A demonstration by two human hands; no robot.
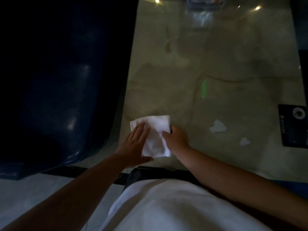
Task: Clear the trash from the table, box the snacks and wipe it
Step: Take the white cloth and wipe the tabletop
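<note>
A white folded paper napkin [154, 135] lies on the pale glossy marble tabletop [216, 64], near its left edge and close to me. My left hand [135, 145] rests flat on the napkin's left side. My right hand [176, 139] touches its right side. Two small white torn paper scraps [218, 126] lie on the tabletop to the right of my right hand, well apart from the napkin. A dark flat card [294, 125] lies at the right edge. A dark blue padded seat [58, 97] is left of the tabletop.

— Where is the head camera looking from?
— It is looking steeply down from above the person's white-clad torso [166, 205], facing forward over the near edge of the glossy marble table [216, 64].
— How near is it sitting?
— Close, with both forearms reaching in from the bottom corners
</note>
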